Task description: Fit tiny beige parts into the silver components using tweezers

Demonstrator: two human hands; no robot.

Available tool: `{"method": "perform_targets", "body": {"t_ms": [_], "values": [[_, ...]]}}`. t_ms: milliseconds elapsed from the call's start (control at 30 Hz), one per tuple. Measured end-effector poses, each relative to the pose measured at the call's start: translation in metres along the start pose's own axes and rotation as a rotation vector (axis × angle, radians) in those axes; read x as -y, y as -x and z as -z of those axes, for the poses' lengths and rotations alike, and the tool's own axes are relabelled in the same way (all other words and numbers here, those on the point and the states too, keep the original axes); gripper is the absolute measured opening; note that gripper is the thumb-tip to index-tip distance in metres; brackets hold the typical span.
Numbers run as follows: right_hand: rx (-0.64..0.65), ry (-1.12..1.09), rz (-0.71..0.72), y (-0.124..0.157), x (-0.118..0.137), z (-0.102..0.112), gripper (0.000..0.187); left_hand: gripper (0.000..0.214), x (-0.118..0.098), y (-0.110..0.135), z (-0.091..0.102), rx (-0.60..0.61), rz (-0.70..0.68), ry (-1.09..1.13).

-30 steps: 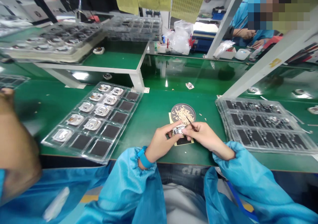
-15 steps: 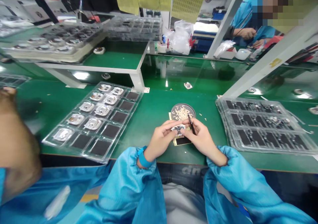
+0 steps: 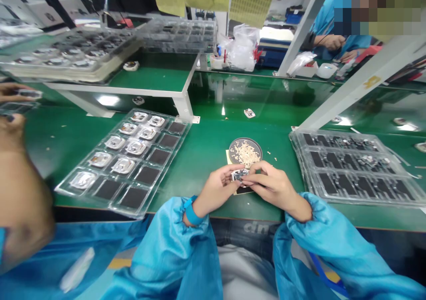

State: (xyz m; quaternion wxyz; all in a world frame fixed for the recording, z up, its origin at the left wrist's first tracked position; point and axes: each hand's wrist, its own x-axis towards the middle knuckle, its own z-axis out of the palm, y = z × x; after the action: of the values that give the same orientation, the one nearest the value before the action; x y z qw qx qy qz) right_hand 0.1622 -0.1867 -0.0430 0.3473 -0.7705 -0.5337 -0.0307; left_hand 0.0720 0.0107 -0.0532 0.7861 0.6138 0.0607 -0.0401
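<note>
A small white device housing (image 3: pixel 238 174) with dark circuit parts inside is held over the near side of the round dish. My left hand (image 3: pixel 219 185) is closed on its left edge, thumb at the front. My right hand (image 3: pixel 271 182) has its fingers bent and pinched together at the housing's right side; they hide what lies between them. Just beyond my hands, the round dark dish (image 3: pixel 232 145) holds many tiny pale pieces, with a few scattered on the green bench to its right. Under my hands, part of a dark pad with a yellowish edge shows.
To the left, a clear tray (image 3: pixel 146 189) carries several white housings in compartments. On the right, stacked clear trays (image 3: pixel 333 193) hold dark parts. One loose housing (image 3: pixel 249 113) lies ahead. A metal shelf (image 3: pixel 133 89) stands behind; a co-worker's arm (image 3: pixel 25 180) reaches in at left.
The black pen-like tool seen in my right hand before no longer shows. My right fingers have shifted from the housing's front to a pinch at its right side. The co-worker's other hand has appeared at left.
</note>
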Motion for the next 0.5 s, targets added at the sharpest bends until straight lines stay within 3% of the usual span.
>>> {"method": "perform_targets", "body": {"t_ms": [233,500], "values": [[0.004,0.168,0.29,0.0029,-0.0053,0.007,0.034,0.053,-0.0032,0.0034,-0.0019,0.037,0.014,0.025],[-0.015,0.133,0.296,-0.0003,-0.0071,0.0078,0.031,0.055,-0.0016,0.0059,0.0003,0.014,0.032,-0.071]]}}
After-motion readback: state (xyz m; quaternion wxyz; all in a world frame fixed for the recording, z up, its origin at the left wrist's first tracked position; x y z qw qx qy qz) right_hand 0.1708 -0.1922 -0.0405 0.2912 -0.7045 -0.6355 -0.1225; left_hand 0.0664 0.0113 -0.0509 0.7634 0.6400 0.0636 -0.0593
